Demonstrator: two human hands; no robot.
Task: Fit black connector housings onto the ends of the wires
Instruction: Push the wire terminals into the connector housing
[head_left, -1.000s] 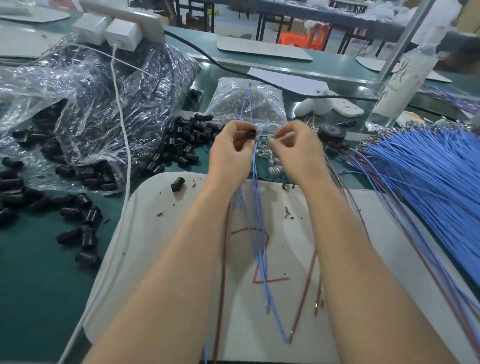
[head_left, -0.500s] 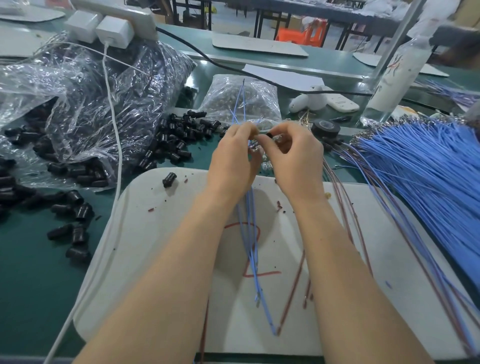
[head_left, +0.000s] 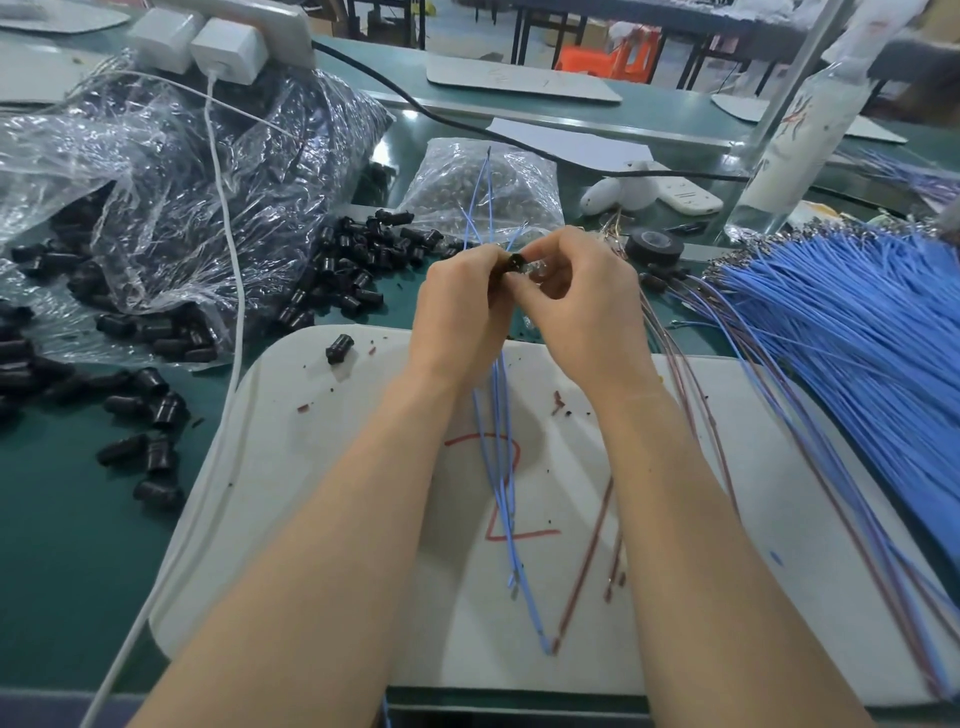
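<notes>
Black and stubby, a connector housing (head_left: 514, 261) is held up between the fingertips of both hands, its round open end facing the camera. The left hand (head_left: 460, 306) pinches it with curled thumb and fingers. The right hand (head_left: 582, 301), fingers bent, pinches the same housing from the other side; whether a wire tip lies under its fingers is hidden. Both forearms reach forward with wrists close together above a white board (head_left: 311, 467). Thin blue wires (head_left: 496, 415) hang from the left hand onto the board, and some ends stick up behind the hands. Loose housings (head_left: 363, 265) lie scattered on the green worktop (head_left: 62, 519) to the left, and a thick wire bundle (head_left: 857, 338) lies to the right.
</notes>
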